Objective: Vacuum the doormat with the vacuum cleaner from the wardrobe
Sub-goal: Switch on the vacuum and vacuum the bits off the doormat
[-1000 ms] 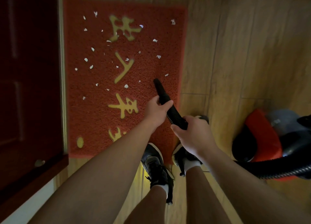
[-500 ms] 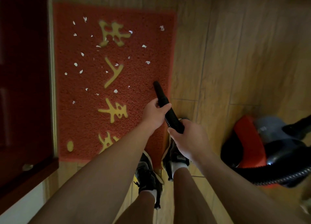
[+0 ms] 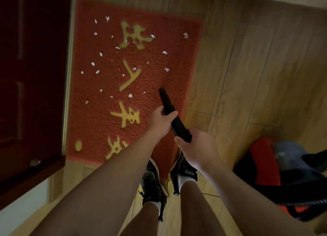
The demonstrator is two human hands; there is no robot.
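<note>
A plank floor (image 3: 247,76) carries one red doormat (image 3: 159,67), lying beyond and left of the fingers, beside one dark red door (image 3: 31,76). The mat bears four yellow characters (image 3: 130,117), the nearest half hidden, and over twenty white scraps (image 3: 130,95). One black nozzle (image 3: 165,99) points toward the mat. The left hand (image 3: 160,122) and right hand (image 3: 198,147) both curl their fingers round the ribbed hose (image 3: 178,127) behind it. One red-and-grey vacuum cleaner (image 3: 261,157) sits right of the fingers.

— Any writing?
— Yellow Chinese characters (image 3: 131,76) run twelve to six down the mat (image 3: 177,58), upside down from here: seemingly 出入平, the last half hidden. The vacuum (image 3: 261,159) label (image 3: 281,154) at four o'clock is blurred.
</note>
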